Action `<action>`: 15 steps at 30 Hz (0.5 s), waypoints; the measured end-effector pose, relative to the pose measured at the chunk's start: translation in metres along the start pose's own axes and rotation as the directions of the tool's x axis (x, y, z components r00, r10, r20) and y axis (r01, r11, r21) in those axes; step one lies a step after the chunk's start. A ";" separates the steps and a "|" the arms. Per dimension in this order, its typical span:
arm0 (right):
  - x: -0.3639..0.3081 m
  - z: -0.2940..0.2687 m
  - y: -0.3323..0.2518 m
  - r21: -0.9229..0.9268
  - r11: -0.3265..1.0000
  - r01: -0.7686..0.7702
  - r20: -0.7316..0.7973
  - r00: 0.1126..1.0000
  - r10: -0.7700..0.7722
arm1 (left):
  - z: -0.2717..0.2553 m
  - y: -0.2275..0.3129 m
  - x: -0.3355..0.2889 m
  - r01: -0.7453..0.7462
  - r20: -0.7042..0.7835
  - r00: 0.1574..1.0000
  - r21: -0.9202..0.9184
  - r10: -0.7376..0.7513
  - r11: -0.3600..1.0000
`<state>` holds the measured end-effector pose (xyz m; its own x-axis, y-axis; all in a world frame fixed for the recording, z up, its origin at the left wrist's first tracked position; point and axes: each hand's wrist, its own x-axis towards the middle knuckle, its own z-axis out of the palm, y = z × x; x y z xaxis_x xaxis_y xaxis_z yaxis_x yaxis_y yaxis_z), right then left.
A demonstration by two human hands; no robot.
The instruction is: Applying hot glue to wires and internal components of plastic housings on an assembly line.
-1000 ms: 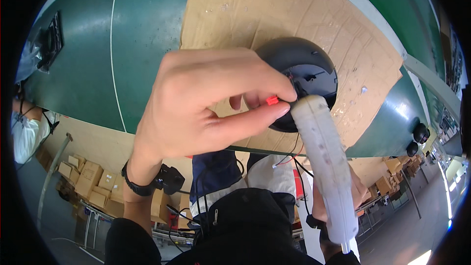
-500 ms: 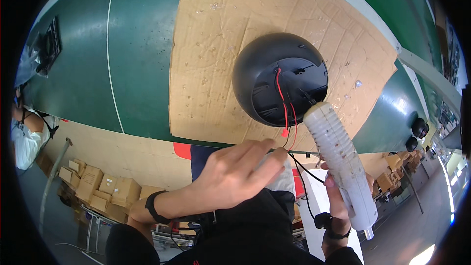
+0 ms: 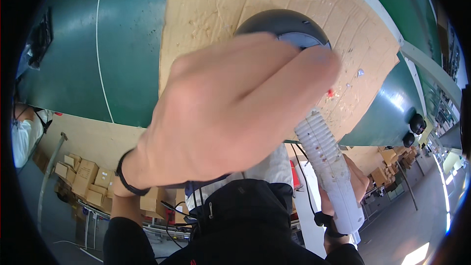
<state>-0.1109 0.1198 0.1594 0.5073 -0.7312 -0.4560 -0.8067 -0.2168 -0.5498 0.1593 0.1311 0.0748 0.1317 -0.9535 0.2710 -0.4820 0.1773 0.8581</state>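
My left hand [image 3: 221, 113] is raised close to the camera, slightly blurred, with its fingers bent and drawn together. Its fingertips are hidden, so whatever they may pinch does not show. Behind it on the cardboard sits a round black plastic housing [image 3: 279, 18]; only its far rim and part of its inner side are visible. A small red bit, probably the wire connector [image 3: 330, 92], shows past my fingers. At the lower right my right hand [image 3: 357, 179] is wrapped round a white, ribbed electric screwdriver [image 3: 329, 159], whose ribbed end points up toward the housing. The screwdriver's tip is hidden.
A cardboard sheet [image 3: 196, 14] covers part of the green table [image 3: 130, 44]. Black plastic parts [image 3: 40, 39] lie at the far left, and round black pieces [image 3: 417, 123] at the right. Cardboard boxes [image 3: 86, 176] are stacked below the table's edge. A black cable [image 3: 303, 181] hangs near the screwdriver.
My left hand has risen from the table's near edge up and to the right, now covering most of the housing and its wires. The screwdriver has shifted slightly left, still in my right hand.
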 end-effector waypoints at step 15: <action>-0.007 0.009 -0.005 -0.015 0.999 -0.030 0.001 1.000 0.030 | 0.009 -0.002 0.033 -0.027 0.135 0.991 0.019 0.024 0.999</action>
<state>-0.1077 0.1325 0.1591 0.4834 -0.7367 -0.4728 -0.8260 -0.2049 -0.5252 0.1566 0.0968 0.0779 0.0020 -0.9731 0.2305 -0.5015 0.1985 0.8421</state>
